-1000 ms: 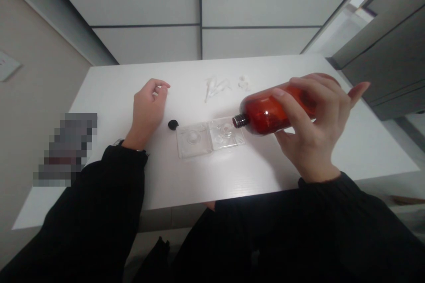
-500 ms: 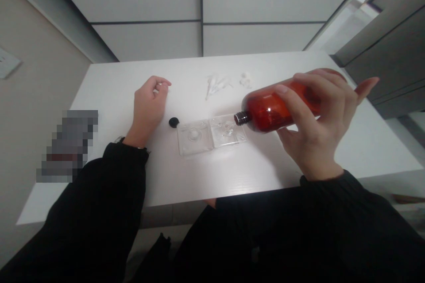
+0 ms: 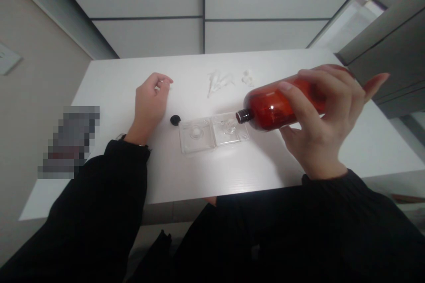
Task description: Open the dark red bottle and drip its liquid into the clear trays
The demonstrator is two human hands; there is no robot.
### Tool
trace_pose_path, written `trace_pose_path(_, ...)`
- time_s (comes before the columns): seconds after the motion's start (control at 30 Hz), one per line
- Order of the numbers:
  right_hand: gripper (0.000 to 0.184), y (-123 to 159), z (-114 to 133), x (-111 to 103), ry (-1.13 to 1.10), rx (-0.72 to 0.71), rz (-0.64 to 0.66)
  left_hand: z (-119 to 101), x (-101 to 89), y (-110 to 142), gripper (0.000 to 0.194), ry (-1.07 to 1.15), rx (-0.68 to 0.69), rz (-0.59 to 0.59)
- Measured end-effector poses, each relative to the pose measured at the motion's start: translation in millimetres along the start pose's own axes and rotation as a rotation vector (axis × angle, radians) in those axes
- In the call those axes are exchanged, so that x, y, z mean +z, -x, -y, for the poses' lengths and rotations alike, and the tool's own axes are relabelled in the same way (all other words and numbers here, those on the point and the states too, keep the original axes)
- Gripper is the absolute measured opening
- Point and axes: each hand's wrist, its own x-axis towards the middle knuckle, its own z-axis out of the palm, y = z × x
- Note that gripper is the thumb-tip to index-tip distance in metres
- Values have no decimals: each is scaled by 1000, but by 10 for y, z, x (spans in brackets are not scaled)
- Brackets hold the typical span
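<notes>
My right hand point(image 3: 327, 128) is wrapped round an amber bottle point(image 3: 275, 108), tilted nearly level with its uncapped neck pointing left. The bottle's mouth is above the right half of a clear plastic case point(image 3: 198, 143), which lies spread out as two square halves. Each half has a round shape in its middle; whether liquid is in them I cannot tell. My left hand point(image 3: 151, 101) rests on the table left of the case, fingers loosely curled and nothing seen in them. A black bottle cap point(image 3: 175, 120) lies between that hand and the case's left corner.
Thin whitish strips point(image 3: 219, 82) and a small white clump point(image 3: 247, 78) lie behind the case on the white table point(image 3: 199, 181). A blurred-out dark rectangular object point(image 3: 71, 141) is at the left edge. Pale panels point(image 3: 149, 35) stand behind the table.
The whole view has shifted slightly, with the table a little higher and further right. My right hand keeps the bottle tilted over the case; my left hand stays in place.
</notes>
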Motion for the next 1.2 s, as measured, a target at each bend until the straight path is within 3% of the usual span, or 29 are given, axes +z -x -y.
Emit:
trace_pose_path(0.43, 62, -22, -55, 53, -19, -75, -88, -2, -2, -9, 17, 17, -20, 21)
trace_pose_path(0.7, 60, -7, -36, 49, -97, -20, -78, 3, 9, -12, 18, 0, -2, 4)
trace_pose_path(1.2, 60, -43, -67, 47, 9, -118, -108, 12, 10, -4, 17, 14, -4, 1)
